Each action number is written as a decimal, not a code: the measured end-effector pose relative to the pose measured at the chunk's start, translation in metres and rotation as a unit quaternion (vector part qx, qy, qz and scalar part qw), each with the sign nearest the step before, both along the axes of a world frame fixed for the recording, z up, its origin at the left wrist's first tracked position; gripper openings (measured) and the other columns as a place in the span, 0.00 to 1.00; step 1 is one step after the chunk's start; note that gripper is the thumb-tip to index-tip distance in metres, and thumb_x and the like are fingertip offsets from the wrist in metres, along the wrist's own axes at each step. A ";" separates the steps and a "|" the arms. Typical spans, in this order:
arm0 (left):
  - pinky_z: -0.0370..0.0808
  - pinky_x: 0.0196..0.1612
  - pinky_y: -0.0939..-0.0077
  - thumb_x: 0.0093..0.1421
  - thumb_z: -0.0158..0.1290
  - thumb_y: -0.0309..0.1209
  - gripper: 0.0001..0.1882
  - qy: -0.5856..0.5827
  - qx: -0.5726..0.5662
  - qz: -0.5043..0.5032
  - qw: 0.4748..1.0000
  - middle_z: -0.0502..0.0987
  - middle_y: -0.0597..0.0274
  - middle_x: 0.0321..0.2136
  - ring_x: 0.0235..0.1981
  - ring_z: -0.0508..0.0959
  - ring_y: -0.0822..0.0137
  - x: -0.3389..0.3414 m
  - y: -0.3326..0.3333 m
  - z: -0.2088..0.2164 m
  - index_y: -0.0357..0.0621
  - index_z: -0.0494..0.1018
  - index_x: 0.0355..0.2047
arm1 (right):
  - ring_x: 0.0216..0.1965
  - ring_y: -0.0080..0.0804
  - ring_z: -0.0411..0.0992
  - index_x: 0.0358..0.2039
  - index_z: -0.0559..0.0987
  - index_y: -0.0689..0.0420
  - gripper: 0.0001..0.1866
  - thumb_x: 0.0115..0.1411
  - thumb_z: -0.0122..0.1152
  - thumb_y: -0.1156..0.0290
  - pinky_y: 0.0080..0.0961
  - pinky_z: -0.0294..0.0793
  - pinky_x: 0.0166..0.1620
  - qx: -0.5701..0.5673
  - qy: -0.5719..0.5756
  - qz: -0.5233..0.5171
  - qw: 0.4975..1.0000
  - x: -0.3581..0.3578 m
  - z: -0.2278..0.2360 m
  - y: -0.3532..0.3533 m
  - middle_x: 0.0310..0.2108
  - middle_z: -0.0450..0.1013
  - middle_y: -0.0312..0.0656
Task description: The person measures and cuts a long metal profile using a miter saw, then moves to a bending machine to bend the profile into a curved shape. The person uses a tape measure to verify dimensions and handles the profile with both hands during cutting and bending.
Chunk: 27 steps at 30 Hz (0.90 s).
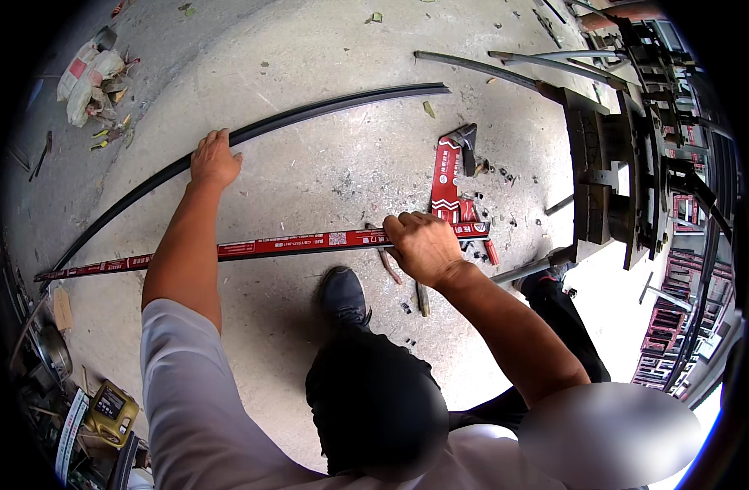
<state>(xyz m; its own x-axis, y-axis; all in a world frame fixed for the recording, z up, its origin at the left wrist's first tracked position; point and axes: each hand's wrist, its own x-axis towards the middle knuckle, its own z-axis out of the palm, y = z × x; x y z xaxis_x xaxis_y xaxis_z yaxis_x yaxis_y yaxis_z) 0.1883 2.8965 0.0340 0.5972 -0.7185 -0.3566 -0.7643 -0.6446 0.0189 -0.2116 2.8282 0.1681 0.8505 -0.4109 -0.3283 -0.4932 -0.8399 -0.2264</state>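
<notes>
My left hand [214, 160] has its fingers curled over a long dark strip [333, 104], which lies across the concrete floor and looks bent by the lens. The thumb sticks out to the right. Closer to me, my right hand [425, 247] grips a long, narrow bar [293, 244] near its right end; red printed film covers the bar's upper face. At the far left the two long pieces meet or cross. My dark shoe [344, 292] stands just below the bar.
Red wrapping pieces [445, 175] and a dark tool [470, 147] lie beyond my right hand, near a red-handled tool [491, 251]. A heavy metal rack or machine [591, 163] stands right. Plastic bags [93, 82] lie far left, a yellow case [113, 412] near left.
</notes>
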 end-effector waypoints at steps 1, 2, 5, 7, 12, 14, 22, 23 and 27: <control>0.64 0.70 0.57 0.65 0.61 0.39 0.35 -0.015 0.014 -0.016 1.000 0.67 0.59 0.66 0.68 0.66 0.56 -0.008 -0.006 -0.005 0.48 0.63 0.69 | 0.39 0.43 0.80 0.39 0.76 0.57 0.08 0.64 0.58 0.67 0.38 0.80 0.43 0.002 0.004 -0.004 1.000 -0.004 0.003 0.004 0.33 0.78 0.44; 0.65 0.69 0.56 0.65 0.61 0.39 0.33 -0.030 0.026 -0.015 0.999 0.68 0.59 0.65 0.68 0.67 0.57 -0.010 -0.008 -0.007 0.49 0.64 0.68 | 0.39 0.42 0.80 0.39 0.76 0.57 0.08 0.64 0.57 0.67 0.38 0.80 0.42 0.007 0.003 -0.005 1.000 -0.006 0.006 0.009 0.32 0.78 0.44; 0.67 0.67 0.57 0.65 0.61 0.37 0.29 -0.047 0.053 -0.005 0.997 0.70 0.59 0.62 0.66 0.68 0.57 -0.015 -0.022 -0.008 0.49 0.68 0.65 | 0.37 0.43 0.78 0.36 0.74 0.56 0.13 0.58 0.66 0.65 0.39 0.78 0.42 0.013 -0.022 -0.030 0.999 -0.017 0.001 0.021 0.31 0.74 0.42; 0.68 0.66 0.58 0.64 0.62 0.34 0.25 -0.027 0.064 -0.025 0.997 0.71 0.58 0.59 0.64 0.70 0.57 -0.022 -0.024 0.008 0.47 0.72 0.60 | 0.37 0.44 0.78 0.37 0.74 0.57 0.13 0.57 0.66 0.65 0.39 0.78 0.42 -0.001 -0.043 -0.032 0.999 -0.021 -0.001 0.026 0.31 0.74 0.42; 0.75 0.59 0.58 0.58 0.66 0.29 0.21 0.009 0.014 -0.122 0.992 0.77 0.52 0.51 0.56 0.77 0.53 -0.018 0.009 0.019 0.41 0.76 0.51 | 0.45 0.38 0.76 0.39 0.77 0.56 0.08 0.62 0.54 0.68 0.34 0.76 0.48 -0.039 -0.031 -0.013 0.999 -0.010 0.018 0.017 0.37 0.74 0.42; 0.78 0.55 0.59 0.57 0.67 0.31 0.21 0.077 -0.021 -0.143 0.986 0.81 0.49 0.47 0.51 0.81 0.50 -0.021 0.021 0.040 0.37 0.77 0.49 | 0.50 0.39 0.72 0.43 0.79 0.57 0.11 0.62 0.55 0.68 0.33 0.73 0.52 -0.095 -0.098 -0.009 0.991 -0.009 0.022 0.011 0.44 0.73 0.45; 0.73 0.36 0.68 0.63 0.67 0.46 0.24 0.351 0.013 -0.080 0.933 0.77 0.60 0.23 0.29 0.72 0.72 -0.030 0.096 0.126 0.34 0.76 0.28 | 0.69 0.55 0.63 0.71 0.66 0.52 0.29 0.69 0.49 0.64 0.55 0.56 0.73 -0.182 -0.125 0.003 0.975 -0.022 0.039 0.032 0.67 0.63 0.62; 0.71 0.33 0.70 0.64 0.66 0.47 0.25 0.354 0.019 -0.084 0.931 0.73 0.64 0.22 0.27 0.68 0.73 -0.026 0.106 0.131 0.35 0.75 0.28 | 0.68 0.56 0.65 0.74 0.61 0.48 0.32 0.70 0.50 0.66 0.58 0.58 0.72 -0.190 -0.119 -0.015 0.974 -0.023 0.042 0.038 0.67 0.63 0.62; 0.68 0.31 0.71 0.72 0.55 0.49 0.28 0.385 -0.036 -0.059 0.920 0.66 0.69 0.20 0.26 0.64 0.75 -0.036 0.136 0.165 0.35 0.67 0.25 | 0.64 0.53 0.69 0.71 0.64 0.50 0.30 0.69 0.52 0.65 0.58 0.60 0.71 -0.231 -0.142 -0.041 0.962 -0.037 0.061 0.050 0.61 0.69 0.59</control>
